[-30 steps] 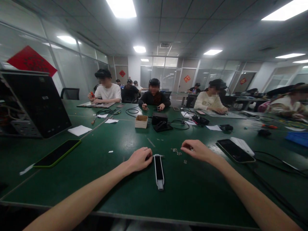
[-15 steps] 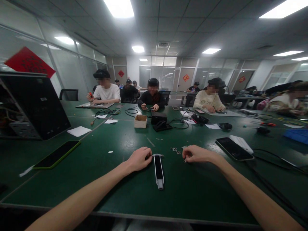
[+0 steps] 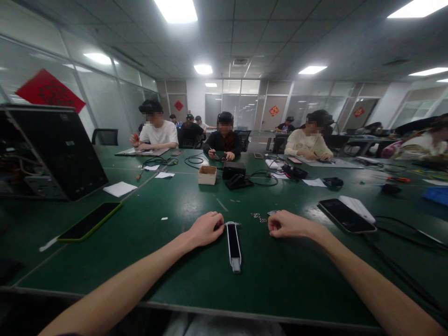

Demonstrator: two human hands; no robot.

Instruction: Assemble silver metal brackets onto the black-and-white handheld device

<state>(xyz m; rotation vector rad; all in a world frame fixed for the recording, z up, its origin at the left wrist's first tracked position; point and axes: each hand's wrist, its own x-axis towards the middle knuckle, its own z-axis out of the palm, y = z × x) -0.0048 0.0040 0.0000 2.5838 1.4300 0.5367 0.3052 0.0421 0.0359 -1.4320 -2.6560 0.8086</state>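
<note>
A long, narrow device (image 3: 234, 245) with a black face, a pale rim and a grey end piece lies on the green table. A thin metal rod (image 3: 238, 224) sticks out sideways at its far end. My left hand (image 3: 207, 228) rests just left of that end, fingers curled in and touching it or nearly so; what the fingertips grip is hidden. To the right, my right hand (image 3: 284, 225) is closed in a pinch low over the table, its contents too small to make out. Several small metal rings (image 3: 258, 217) lie left of it, and a small shiny piece (image 3: 272, 213) shows behind its knuckles.
Phones lie on the left (image 3: 90, 221) and the right (image 3: 346, 215). Farther back stand an open small box (image 3: 207, 175) and a black stand (image 3: 238, 181) with cables. A computer case (image 3: 70, 149) is at far left. Co-workers sit across the table.
The view has shifted slightly. A small ring that showed under my right fingertips is no longer visible. My left hand and the device keep their places on the table.
</note>
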